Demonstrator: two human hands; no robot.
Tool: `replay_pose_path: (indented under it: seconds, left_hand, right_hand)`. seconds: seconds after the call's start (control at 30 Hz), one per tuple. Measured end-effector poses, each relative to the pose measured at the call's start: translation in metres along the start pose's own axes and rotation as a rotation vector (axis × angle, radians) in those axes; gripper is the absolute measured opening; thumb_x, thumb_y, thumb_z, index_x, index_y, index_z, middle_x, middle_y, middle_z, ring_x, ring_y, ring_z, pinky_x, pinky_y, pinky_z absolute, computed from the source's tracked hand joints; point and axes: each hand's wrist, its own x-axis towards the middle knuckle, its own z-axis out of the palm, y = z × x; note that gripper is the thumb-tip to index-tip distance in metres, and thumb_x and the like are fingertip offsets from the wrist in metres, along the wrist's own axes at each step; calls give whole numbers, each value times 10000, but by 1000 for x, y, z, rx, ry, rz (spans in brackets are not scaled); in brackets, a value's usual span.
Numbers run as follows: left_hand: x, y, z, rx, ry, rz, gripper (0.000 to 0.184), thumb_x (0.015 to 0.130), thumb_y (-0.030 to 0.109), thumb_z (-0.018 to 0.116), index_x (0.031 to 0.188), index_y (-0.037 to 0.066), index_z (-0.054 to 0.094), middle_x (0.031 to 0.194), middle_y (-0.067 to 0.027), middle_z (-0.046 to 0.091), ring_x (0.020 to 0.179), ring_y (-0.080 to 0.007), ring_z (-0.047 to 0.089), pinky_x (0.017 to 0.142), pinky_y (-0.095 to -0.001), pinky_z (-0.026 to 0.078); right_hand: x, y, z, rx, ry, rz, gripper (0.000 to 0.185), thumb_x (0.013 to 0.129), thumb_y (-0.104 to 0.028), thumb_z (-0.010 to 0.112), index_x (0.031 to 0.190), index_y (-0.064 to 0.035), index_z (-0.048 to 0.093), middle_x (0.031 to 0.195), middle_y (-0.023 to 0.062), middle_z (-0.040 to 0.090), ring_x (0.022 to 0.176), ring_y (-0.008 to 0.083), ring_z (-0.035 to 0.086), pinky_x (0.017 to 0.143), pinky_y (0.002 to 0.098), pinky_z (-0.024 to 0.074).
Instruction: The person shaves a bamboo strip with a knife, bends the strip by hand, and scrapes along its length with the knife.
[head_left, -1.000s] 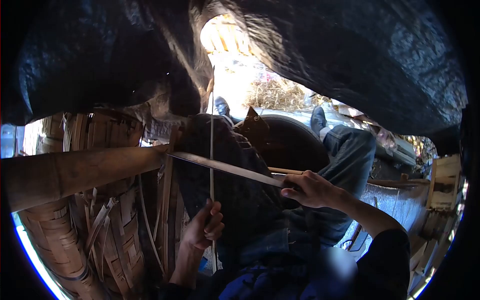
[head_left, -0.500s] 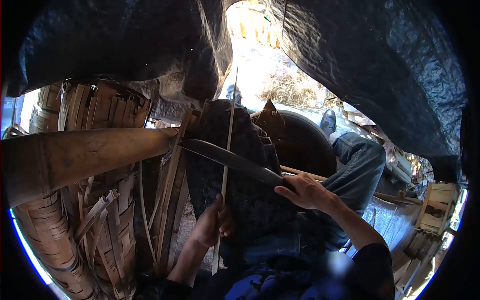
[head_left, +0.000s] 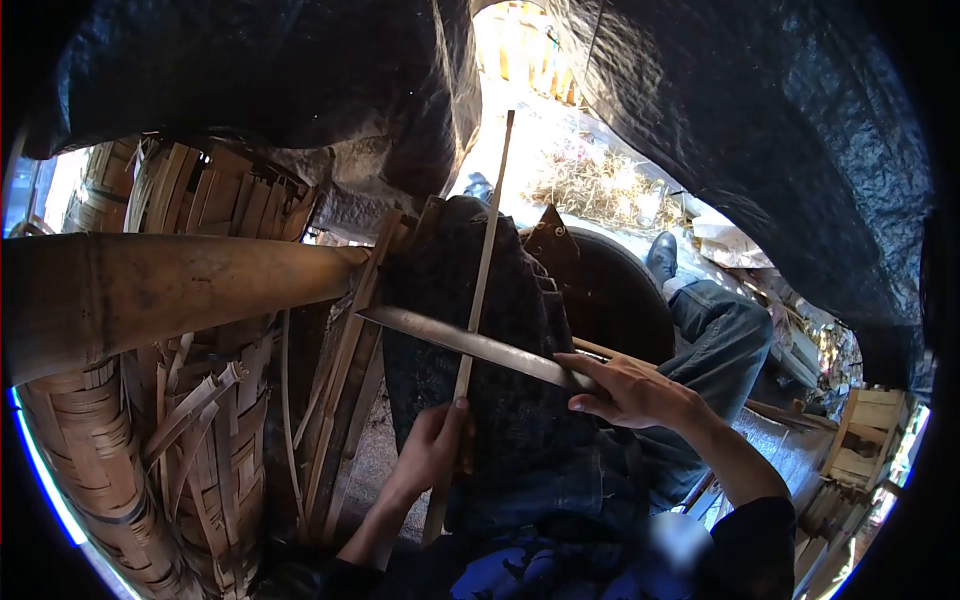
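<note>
My left hand (head_left: 432, 448) is closed around a long, thin bamboo strip (head_left: 488, 250). The strip slants upward over my dark-clothed thigh, its far end against the bright ground and its lower end below my fist. In my right hand (head_left: 635, 393) is the handle of a long knife (head_left: 425, 327), mostly hidden by the fingers. Its blade points left and crosses the strip a short way above my left hand. Blade and strip appear to touch where they cross.
A thick bamboo pole (head_left: 200, 285) juts in from the left. Below it stand woven bamboo baskets (head_left: 95, 450) with split strips (head_left: 195, 420) sticking out. Dark plastic sheeting (head_left: 760, 130) hangs overhead. Beyond my legs are a dark round rim (head_left: 655, 300) and a wooden crate (head_left: 868, 435).
The knife blade has come down along the strip toward my left hand, and its face now catches light. The strip looks wider, as if turned. The whole view has shifted slightly.
</note>
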Motion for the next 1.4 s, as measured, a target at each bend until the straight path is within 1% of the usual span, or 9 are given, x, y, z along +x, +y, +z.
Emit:
replay_pose_path:
  seconds: [0.07,0.23,0.4,0.5,0.7,0.93,1.2,1.33,1.4]
  left_hand:
    - [-1,-2,3,229,90,97,462,989,353,342,763,-8,520,480,-45,480,418,-126,515,423,-263,403]
    - [2,-1,4,224,102,121,472,985,342,353,747,-24,532,466,-40,465,385,-126,487,395,-269,384]
    - [9,4,5,192,108,77,493,985,364,334,723,-10,521,449,-27,433,364,-122,463,377,-263,365]
    - [11,2,5,137,113,47,510,986,383,316,704,3,507,441,-22,418,352,-116,447,368,-258,353]
    - [13,1,5,115,98,80,516,984,397,317,694,10,498,436,-22,417,347,-116,443,364,-260,349]
    - [14,-4,0,96,69,83,511,982,407,323,688,23,486,433,-27,416,347,-120,438,367,-254,344]
    - [3,-21,-15,-39,-31,108,508,990,409,299,641,67,440,431,-24,405,356,-108,407,379,-247,331]
    - [-5,-30,-21,-130,-102,68,513,992,416,283,625,84,418,428,-20,388,360,-109,388,386,-246,319]
    - [-5,-30,-22,-127,-103,68,515,991,423,280,622,90,412,424,-14,374,359,-111,382,387,-247,317]
  right_hand:
    - [1,0,-3,19,-26,25,559,900,-439,504,1280,-34,440,778,165,601,652,285,617,634,394,485]
    - [9,-15,-18,93,-164,226,495,916,-419,491,1220,-28,495,811,154,599,729,299,621,683,411,478]
    - [16,-12,-16,112,-146,346,486,937,-480,396,949,-17,545,837,163,571,719,302,618,601,410,476]
    - [13,-5,-1,0,15,107,484,942,-471,399,887,-7,530,751,162,571,654,309,606,603,411,474]
    - [9,-21,3,5,64,218,533,946,-489,371,852,8,535,541,146,511,501,307,556,573,404,466]
    - [13,-5,18,-51,37,292,624,945,-557,269,844,-4,539,628,177,524,641,301,565,704,421,441]
    - [31,-29,-7,174,-306,697,753,918,-633,144,873,-29,592,644,115,482,701,276,544,751,414,428]
    - [33,-25,-4,111,-245,681,774,915,-634,130,873,-24,606,682,115,506,702,281,551,756,405,435]
    - [33,-20,-3,53,-138,524,755,925,-617,153,859,-27,620,735,127,536,736,295,566,756,411,435]
